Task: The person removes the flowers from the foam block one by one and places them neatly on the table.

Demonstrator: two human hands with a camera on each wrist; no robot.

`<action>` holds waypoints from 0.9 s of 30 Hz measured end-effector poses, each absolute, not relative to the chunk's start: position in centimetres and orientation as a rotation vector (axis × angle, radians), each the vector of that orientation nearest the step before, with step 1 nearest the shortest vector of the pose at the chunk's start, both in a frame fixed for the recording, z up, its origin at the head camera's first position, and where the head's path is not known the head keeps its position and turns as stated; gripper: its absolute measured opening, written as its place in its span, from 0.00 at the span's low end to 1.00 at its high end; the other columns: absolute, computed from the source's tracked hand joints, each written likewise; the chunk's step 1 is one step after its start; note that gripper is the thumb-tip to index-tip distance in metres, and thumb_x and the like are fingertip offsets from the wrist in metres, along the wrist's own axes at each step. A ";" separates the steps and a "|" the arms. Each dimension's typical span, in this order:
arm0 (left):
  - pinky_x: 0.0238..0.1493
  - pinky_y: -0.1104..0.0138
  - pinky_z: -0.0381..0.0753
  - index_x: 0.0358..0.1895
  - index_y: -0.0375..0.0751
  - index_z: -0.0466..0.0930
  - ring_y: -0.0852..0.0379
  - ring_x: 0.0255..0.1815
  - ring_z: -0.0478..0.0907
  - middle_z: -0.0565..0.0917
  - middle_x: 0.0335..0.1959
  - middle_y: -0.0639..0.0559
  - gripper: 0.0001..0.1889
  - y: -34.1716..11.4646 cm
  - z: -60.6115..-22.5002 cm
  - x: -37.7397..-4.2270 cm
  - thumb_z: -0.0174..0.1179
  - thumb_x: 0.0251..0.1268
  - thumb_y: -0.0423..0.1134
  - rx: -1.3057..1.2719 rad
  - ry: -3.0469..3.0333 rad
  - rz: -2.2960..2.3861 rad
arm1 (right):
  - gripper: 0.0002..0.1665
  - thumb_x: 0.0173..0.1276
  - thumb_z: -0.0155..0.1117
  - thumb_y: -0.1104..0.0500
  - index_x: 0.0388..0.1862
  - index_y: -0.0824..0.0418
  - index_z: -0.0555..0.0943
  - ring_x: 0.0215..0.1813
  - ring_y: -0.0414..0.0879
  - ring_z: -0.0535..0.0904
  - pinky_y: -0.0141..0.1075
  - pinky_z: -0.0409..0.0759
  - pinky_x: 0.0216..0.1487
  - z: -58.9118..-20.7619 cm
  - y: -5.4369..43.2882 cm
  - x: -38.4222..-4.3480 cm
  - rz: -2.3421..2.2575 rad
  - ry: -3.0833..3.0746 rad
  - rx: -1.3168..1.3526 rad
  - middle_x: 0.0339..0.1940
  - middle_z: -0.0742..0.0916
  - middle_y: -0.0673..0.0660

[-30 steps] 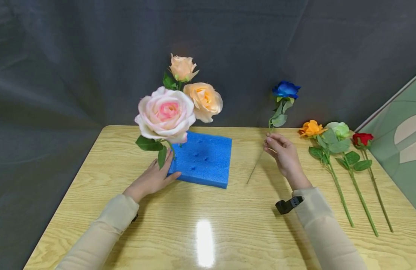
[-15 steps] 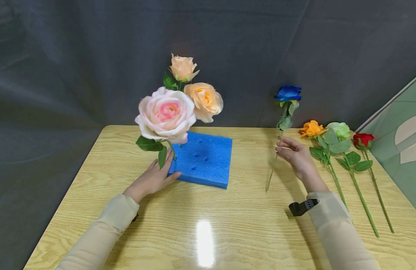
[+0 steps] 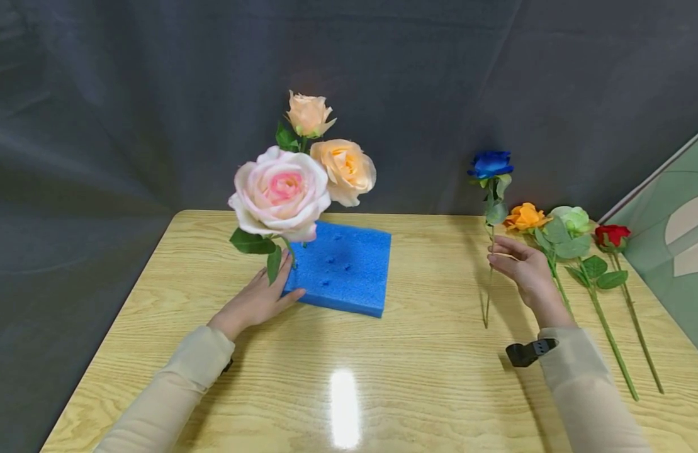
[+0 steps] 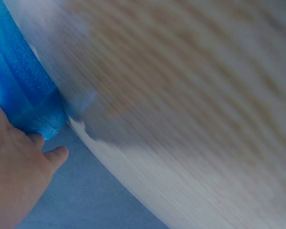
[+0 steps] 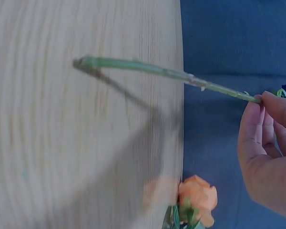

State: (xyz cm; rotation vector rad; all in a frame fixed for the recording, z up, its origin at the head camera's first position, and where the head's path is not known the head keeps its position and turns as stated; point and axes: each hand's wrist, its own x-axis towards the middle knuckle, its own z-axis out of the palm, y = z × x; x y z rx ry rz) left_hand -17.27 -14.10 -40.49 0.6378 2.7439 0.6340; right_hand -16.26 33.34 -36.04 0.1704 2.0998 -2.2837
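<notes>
In the head view my right hand pinches the stem of an artificial blue rose between thumb and fingertips. The rose stands nearly upright with its bloom at the top. In the right wrist view the green stem runs from the fingertips, and its lower end meets its shadow at the tabletop. My left hand rests against the left side of a blue foam block, its thumb along the front edge. Several small holes show in the block's top. A large pink-white rose rises over the block's left part, partly covering the fingers.
Behind it stand a pale peach rose and a fuller peach rose. On the wooden table at right lie an orange rose, a pale green rose and a red rose. A dark curtain hangs behind.
My right hand has moved right and slightly toward me with the blue rose, whose stem has swung from slanted to nearly upright. My left hand and the foam block have kept their place.
</notes>
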 end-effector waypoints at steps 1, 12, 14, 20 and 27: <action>0.77 0.45 0.41 0.76 0.34 0.33 0.43 0.80 0.31 0.32 0.79 0.42 0.45 -14.1 -40.5 -17.3 0.39 0.72 0.63 0.640 2.746 0.632 | 0.19 0.65 0.61 0.70 0.42 0.43 0.81 0.37 0.31 0.84 0.22 0.82 0.38 -36.1 33.6 -16.2 -2.271 2.111 0.181 0.34 0.84 0.41; 0.77 0.46 0.41 0.76 0.34 0.33 0.43 0.80 0.31 0.33 0.79 0.41 0.45 -14.1 -40.5 -17.4 0.40 0.72 0.62 0.646 2.747 0.634 | 0.19 0.65 0.62 0.69 0.43 0.42 0.81 0.36 0.30 0.83 0.22 0.82 0.37 -36.3 36.4 -15.7 -2.159 2.150 0.260 0.33 0.86 0.39; 0.77 0.46 0.41 0.76 0.34 0.32 0.43 0.80 0.31 0.32 0.79 0.41 0.45 -14.1 -40.5 -17.4 0.40 0.72 0.63 0.643 2.746 0.633 | 0.19 0.65 0.62 0.68 0.42 0.42 0.81 0.36 0.29 0.83 0.22 0.82 0.37 -36.4 36.9 -15.5 -2.155 2.159 0.256 0.33 0.86 0.39; 0.78 0.46 0.41 0.76 0.35 0.32 0.44 0.80 0.31 0.32 0.79 0.42 0.45 -14.0 -40.4 -17.4 0.41 0.72 0.62 0.638 2.735 0.648 | 0.20 0.65 0.61 0.69 0.41 0.41 0.82 0.36 0.29 0.83 0.22 0.82 0.37 -36.6 38.3 -15.1 -2.149 2.150 0.240 0.32 0.86 0.39; 0.78 0.46 0.41 0.76 0.34 0.33 0.43 0.80 0.31 0.33 0.79 0.41 0.45 -14.0 -40.4 -17.5 0.41 0.72 0.62 0.651 2.747 0.644 | 0.20 0.64 0.63 0.69 0.38 0.41 0.84 0.35 0.30 0.83 0.22 0.81 0.36 -37.0 39.5 -14.9 -2.169 2.130 0.288 0.31 0.87 0.39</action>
